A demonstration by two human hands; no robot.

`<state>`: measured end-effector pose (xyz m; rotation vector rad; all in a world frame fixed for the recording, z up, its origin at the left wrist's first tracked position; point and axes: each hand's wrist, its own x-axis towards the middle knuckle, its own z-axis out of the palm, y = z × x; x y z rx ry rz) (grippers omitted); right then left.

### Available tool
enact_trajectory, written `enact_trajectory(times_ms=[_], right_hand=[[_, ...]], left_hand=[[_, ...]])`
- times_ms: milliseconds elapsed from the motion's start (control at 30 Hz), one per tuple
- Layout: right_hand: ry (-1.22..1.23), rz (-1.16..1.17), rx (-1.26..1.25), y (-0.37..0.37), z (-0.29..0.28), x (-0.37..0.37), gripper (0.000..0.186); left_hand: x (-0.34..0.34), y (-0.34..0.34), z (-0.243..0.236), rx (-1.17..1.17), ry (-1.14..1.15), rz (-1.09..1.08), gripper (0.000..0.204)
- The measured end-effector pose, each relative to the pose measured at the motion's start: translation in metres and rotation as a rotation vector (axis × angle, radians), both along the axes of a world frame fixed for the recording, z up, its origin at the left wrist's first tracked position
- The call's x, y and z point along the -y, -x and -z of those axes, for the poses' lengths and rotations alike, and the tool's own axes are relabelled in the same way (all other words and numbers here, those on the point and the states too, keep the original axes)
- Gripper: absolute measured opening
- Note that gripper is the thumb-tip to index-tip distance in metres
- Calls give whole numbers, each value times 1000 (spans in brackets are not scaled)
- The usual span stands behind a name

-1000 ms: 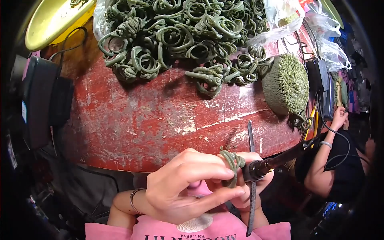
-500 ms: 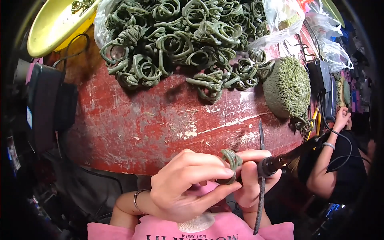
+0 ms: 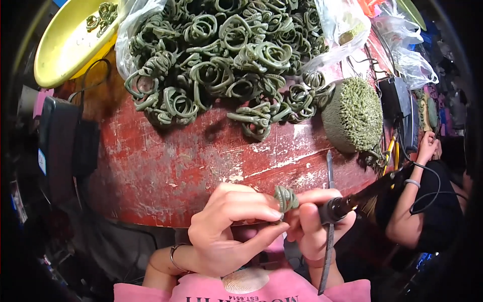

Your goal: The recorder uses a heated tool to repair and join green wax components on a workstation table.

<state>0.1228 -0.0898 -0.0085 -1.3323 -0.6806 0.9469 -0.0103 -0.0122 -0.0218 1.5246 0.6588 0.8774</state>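
Observation:
My left hand (image 3: pixel 229 226) pinches a small grey-green coiled piece (image 3: pixel 286 199) between thumb and fingers, above the table's near edge. My right hand (image 3: pixel 319 226) is beside it, its index finger reaching to the coil. The right fingers are closed around the black collar of a dark powered hand tool (image 3: pixel 344 204), which slants in from the right. A long thin dark strip (image 3: pixel 329 251), resembling a file, crosses the right hand and sticks out above and below it. Whether the strip is fixed to the tool cannot be made out.
A heap of similar green coils (image 3: pixel 221 65) covers the far side of the worn red table (image 3: pixel 201 171). A rough-topped green block (image 3: pixel 352 116) stands right. At far left are a yellow basin (image 3: pixel 60 60) and dark device (image 3: pixel 60 146). Another person's arm (image 3: pixel 407 206) shows right.
The coiled piece has shifted slightly left and turned, showing more of its ridges. My left thumb and fingers have changed their hold on it. The view has shifted a little, showing more of the basin.

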Motion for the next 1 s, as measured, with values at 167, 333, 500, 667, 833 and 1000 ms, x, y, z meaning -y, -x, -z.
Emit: enact_trajectory(times_ms=[167,333,500,667,833,1000], right_hand=[[164,140,108,-8,-19,-21,21],[96,104,225,-6,-19,-53,17],[108,33,177,-8,-15,-66,15],[103,-17,152,-12,-11,-70,16],[136,-28,124,-11,-11,-71,17],[207,-65,150,-9,-12,-58,16]], left_hand=[[2,-4,8,282,235,-40,33],[-7,9,-7,293,652,-71,24],[-16,14,-8,465,904,-40,26],[-22,16,-4,567,936,6,30],[-27,19,0,632,957,98,27],[-32,19,-6,577,1011,19,22]])
